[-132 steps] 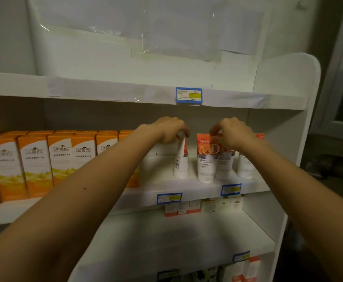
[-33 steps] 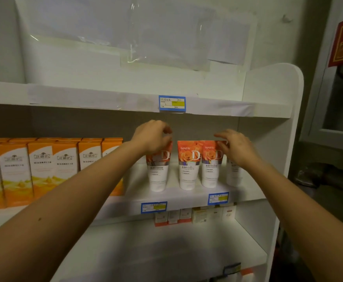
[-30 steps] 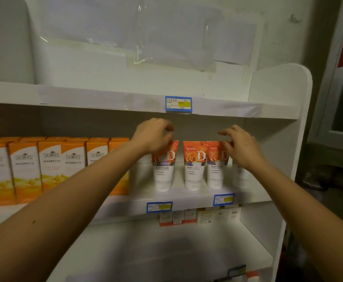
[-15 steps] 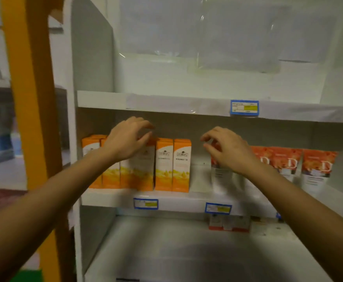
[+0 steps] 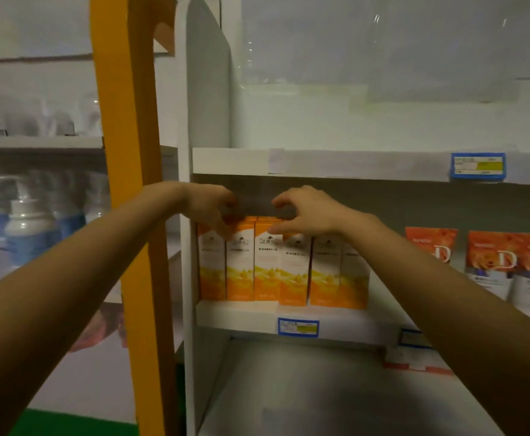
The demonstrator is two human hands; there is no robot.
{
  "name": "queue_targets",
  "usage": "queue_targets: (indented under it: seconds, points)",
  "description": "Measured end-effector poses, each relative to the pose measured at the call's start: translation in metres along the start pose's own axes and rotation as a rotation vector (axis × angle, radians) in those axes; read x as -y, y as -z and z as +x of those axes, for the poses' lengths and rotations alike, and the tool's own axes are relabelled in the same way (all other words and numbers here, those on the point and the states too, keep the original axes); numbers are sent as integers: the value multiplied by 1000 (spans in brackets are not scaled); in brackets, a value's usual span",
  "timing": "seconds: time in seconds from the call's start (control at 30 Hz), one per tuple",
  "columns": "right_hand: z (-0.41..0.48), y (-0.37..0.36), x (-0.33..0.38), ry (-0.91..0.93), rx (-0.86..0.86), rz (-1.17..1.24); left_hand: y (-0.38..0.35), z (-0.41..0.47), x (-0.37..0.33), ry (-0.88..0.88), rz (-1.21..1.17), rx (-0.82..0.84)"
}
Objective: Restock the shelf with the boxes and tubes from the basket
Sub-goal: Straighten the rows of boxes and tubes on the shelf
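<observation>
My left hand rests on the tops of the orange-and-white boxes at the left end of their row, fingers curled down over the upper edges of the first two; whether they pinch a box or only touch it I cannot tell. My right hand sits just beside it, thumb and fingers bent over the tops of the middle boxes, and again I cannot tell if anything is gripped. The boxes stand upright, side by side, touching one another, on the middle shelf board, pushed against the white side panel. Right of the boxes, apart from them on the same board, stand the orange-topped tubes marked with a large D. A blue-framed price tag hangs on the board's front edge below the boxes. Left of the side panel rises an orange post.
</observation>
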State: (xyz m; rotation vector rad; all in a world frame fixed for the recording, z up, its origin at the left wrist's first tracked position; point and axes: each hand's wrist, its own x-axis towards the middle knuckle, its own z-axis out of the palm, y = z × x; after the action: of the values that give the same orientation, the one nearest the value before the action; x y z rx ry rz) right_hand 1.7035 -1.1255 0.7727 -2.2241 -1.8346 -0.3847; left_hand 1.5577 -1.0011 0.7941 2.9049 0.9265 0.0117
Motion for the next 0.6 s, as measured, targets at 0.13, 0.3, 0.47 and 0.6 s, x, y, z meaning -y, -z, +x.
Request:
queue_targets:
  seconds: [0.13, 0.3, 0.47, 0.6]
  points:
    - [31, -4, 7, -121, 177, -28, 6, 24, 3, -20, 40, 38]
    - [45, -1, 9, -205, 314, -44, 11, 43, 9, -43, 119, 112]
    - [49, 1, 9, -225, 394, -11, 15, 47, 13, -89, 152, 185]
    - [51, 4, 10, -257, 429, 25, 17, 49, 10, -93, 155, 230]
